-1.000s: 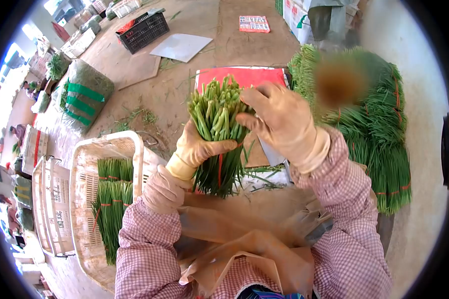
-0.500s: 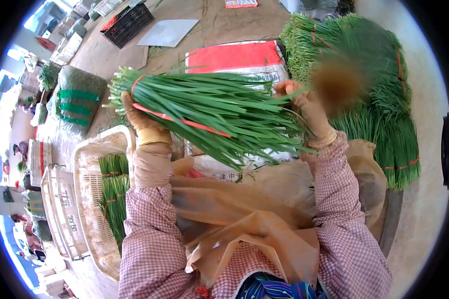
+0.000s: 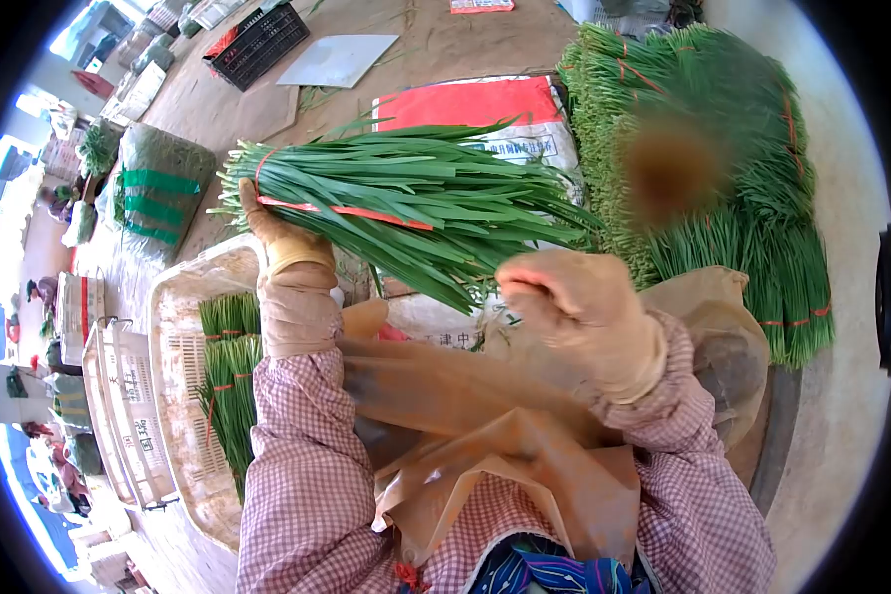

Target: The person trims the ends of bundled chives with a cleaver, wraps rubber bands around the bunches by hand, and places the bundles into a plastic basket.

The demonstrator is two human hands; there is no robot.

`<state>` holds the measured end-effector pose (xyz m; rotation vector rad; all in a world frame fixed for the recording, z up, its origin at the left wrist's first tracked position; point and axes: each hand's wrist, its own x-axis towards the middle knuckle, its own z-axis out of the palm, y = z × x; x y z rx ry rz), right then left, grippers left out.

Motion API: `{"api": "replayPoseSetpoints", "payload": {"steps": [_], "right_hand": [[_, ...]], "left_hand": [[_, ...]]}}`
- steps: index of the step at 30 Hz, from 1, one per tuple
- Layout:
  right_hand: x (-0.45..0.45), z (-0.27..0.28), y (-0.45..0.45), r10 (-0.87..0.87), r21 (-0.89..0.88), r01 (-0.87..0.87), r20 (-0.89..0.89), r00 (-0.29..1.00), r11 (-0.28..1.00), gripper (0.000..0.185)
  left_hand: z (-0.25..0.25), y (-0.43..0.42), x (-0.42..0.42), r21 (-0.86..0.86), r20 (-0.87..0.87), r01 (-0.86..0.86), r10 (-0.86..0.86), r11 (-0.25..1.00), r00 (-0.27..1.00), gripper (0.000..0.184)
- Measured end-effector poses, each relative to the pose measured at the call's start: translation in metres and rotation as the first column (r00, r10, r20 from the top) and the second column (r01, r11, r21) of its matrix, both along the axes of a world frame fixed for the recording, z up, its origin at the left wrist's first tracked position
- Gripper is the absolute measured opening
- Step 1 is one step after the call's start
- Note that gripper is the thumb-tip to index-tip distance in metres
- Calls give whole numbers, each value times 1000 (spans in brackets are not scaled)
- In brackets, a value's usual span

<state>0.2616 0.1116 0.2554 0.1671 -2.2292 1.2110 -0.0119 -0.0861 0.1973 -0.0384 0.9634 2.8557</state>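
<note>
A large bundle of garlic chives [image 3: 426, 193] lies across the view, pale cut ends at left and loose green leaf tips at right. My left hand [image 3: 279, 233], in a tan glove, is closed around it near the cut ends. A red band [image 3: 259, 170] circles it there, and a red strip [image 3: 366, 214] runs slantwise along the leaves. My right hand [image 3: 574, 312], also gloved, is just below the leaf tips with its fingers curled closed. What it holds, if anything, is hidden.
Tied chive bundles [image 3: 698, 178] are piled at right. At left, a pale plastic basket [image 3: 183, 396] holds several smaller bundles. A red and white sack [image 3: 475, 104] lies ahead. Farther off are a black crate [image 3: 257, 45], a white board [image 3: 337, 61] and a wrapped bale [image 3: 163, 188]. A blurred brown spot covers part of the pile.
My right hand has left the leaf tips, moving down and left toward me, and its fingers have curled in. The bundle has turned slightly, its tips higher; my left hand keeps its hold.
</note>
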Motion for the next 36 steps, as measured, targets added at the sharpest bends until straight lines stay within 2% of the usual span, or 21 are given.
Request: {"api": "replayPoseSetpoints", "payload": {"steps": [1, 5, 7, 8, 9, 11, 13, 14, 18, 21, 23, 25, 27, 28, 29, 31, 32, 33, 34, 35, 36], "right_hand": [[-5, -8, -8, -90, 221, 79, 39, 995, 972, 18], [-26, -24, -24, -208, 323, 169, 91, 974, 931, 13], [-37, -24, -29, -45, 333, 73, -91, 995, 940, 12], [-35, -18, -30, 115, 440, -55, -110, 987, 897, 10], [-31, -14, -35, 112, 439, -51, -115, 987, 897, 10], [-19, -9, -47, 319, 486, -201, -173, 932, 851, 10], [-9, -4, -40, 298, 478, -164, -218, 929, 863, 16], [-7, -3, -32, 243, 372, -100, -361, 900, 923, 22], [6, -6, -8, -67, 140, 131, -387, 919, 981, 41], [-10, -3, -10, -171, 229, 274, -386, 907, 934, 40], [-13, -19, -25, -177, 305, 106, 214, 961, 946, 40], [-28, -89, -9, -174, 391, -22, 460, 871, 920, 37], [-40, -137, 26, -134, 400, -255, 726, 675, 880, 32], [-40, -159, 49, -110, 230, -94, 738, 666, 969, 26], [-39, -181, 72, -83, 45, 74, 748, 658, 996, 21], [-41, -219, 108, -8, -281, 411, 817, 577, 867, 19], [-41, -234, 119, -101, -151, 404, 837, 538, 902, 18], [-39, -247, 127, -197, -16, 389, 842, 502, 921, 18], [-40, -258, 131, -184, -2, 399, 884, 429, 917, 19], [-38, -269, 135, -178, -6, 401, 890, 420, 916, 19], [-34, -276, 134, -322, 156, 412, 870, 373, 898, 21]], "left_hand": [[0, 0, 1, 0, 3, 0, 0, 1000, 1000, 55], [5, 2, 10, -33, 2, -8, 8, 999, 1000, 58], [-2, -2, 1, 6, -60, 27, -27, 1000, 998, 60], [-5, -5, -4, -35, -91, 4, -7, 999, 996, 61], [-17, -16, -23, -161, -178, -74, 45, 984, 983, 62], [-11, -12, -16, -89, -194, -66, 47, 994, 980, 63], [4, -2, -1, -53, -161, -110, 100, 992, 982, 64], [-2, -8, -8, -18, -186, -60, 56, 998, 981, 64], [-9, -16, -17, 42, -254, -7, 18, 999, 967, 68], [-10, -24, -18, -2, -290, 93, -90, 996, 953, 68], [-6, -21, -26, 11, -379, 4, 0, 1000, 925, 67], [1, -21, -24, -19, -337, 12, -18, 1000, 941, 69], [23, -10, -5, -143, -274, 57, -95, 988, 957, 68], [24, -14, -6, -128, -222, 297, -319, 946, 921, 64], [28, -7, -3, -130, -202, 307, -329, 943, 923, 64], [34, 9, -3, -571, -107, 364, -507, 735, 855, 58], [26, 15, -14, -706, -22, 434, -631, 559, 776, 53], [21, 35, -13, -871, -17, 338, -709, 356, 705, 55], [4, 52, -19, -979, 123, 203, -756, 13, 643, 67], [-18, 66, -17, -965, 152, -74, -763, -253, 628, 81], [-31, 82, -4, -926, 181, -176, -803, -334, 568, 90]]}}
